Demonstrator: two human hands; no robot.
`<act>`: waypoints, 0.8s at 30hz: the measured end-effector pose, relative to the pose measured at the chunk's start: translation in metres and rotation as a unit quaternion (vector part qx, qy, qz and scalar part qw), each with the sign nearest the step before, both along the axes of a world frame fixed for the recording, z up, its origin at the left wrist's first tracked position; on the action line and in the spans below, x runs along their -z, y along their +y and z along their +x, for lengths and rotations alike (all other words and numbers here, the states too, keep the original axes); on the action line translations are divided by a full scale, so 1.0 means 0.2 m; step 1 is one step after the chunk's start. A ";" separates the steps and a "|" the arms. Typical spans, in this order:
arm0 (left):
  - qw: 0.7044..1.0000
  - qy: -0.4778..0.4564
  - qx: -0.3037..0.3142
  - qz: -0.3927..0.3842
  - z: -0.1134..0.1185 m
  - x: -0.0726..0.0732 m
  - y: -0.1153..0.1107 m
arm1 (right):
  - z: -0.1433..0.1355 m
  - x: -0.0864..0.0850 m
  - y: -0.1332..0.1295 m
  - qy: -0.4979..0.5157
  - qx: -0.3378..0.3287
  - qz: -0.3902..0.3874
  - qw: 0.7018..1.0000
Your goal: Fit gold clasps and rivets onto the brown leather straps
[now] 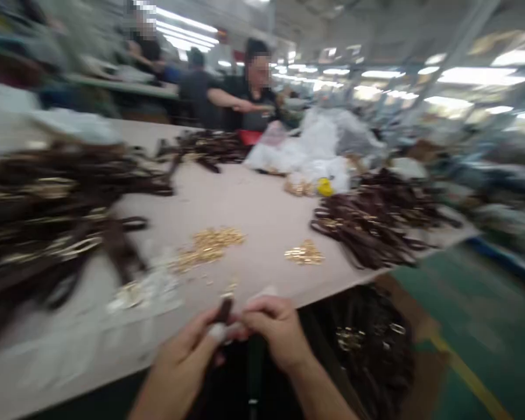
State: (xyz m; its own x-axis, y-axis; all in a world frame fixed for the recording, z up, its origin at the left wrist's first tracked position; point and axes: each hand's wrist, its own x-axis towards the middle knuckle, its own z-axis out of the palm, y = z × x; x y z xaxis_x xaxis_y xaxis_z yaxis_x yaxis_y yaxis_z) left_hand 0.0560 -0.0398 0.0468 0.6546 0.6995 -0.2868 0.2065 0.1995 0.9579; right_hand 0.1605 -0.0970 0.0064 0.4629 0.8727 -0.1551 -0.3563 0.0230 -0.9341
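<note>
At the table's near edge, my left hand (187, 345) is closed on a dark brown strap (223, 309). A small gold metal fitting (230, 288) shows at the strap's upper end. My right hand (279, 328) is pinched close beside it, fingertips almost meeting the left ones. Something pale shows at the right fingers, but blur hides what it is. Beyond the hands lie a larger pile of small gold metal pieces (212, 245) and a smaller gold pile (305, 252).
Brown straps with gold buckles (52, 216) cover the table's left side. Another strap heap (371, 219) lies at right, near white plastic bags (306, 140) and a yellow object (325, 186). Below the edge, a box (429, 367) holds more straps. A person (254, 87) works across the table (245, 198).
</note>
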 end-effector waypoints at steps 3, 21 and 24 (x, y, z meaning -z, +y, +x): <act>0.999 0.008 -0.048 -0.002 -0.13 0.03 0.02 | 0.07 0.06 -0.03 0.001 -0.051 0.030 0.998; 0.987 -0.009 0.014 0.163 -0.24 0.10 -0.01 | 0.04 0.14 -0.05 -0.079 -0.130 0.017 0.988; 0.969 0.010 0.038 0.243 -0.26 0.12 -0.01 | 0.02 0.13 -0.05 -0.046 -0.113 0.017 0.992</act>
State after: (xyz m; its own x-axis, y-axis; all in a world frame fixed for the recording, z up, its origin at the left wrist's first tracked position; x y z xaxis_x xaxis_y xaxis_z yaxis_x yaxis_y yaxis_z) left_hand 0.0047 -0.0411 0.0236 0.7070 0.7054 0.0511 0.2228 -0.2907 0.9305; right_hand 0.1649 -0.1076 -0.0192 0.2656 0.9599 -0.0897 -0.2687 -0.0157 -0.9631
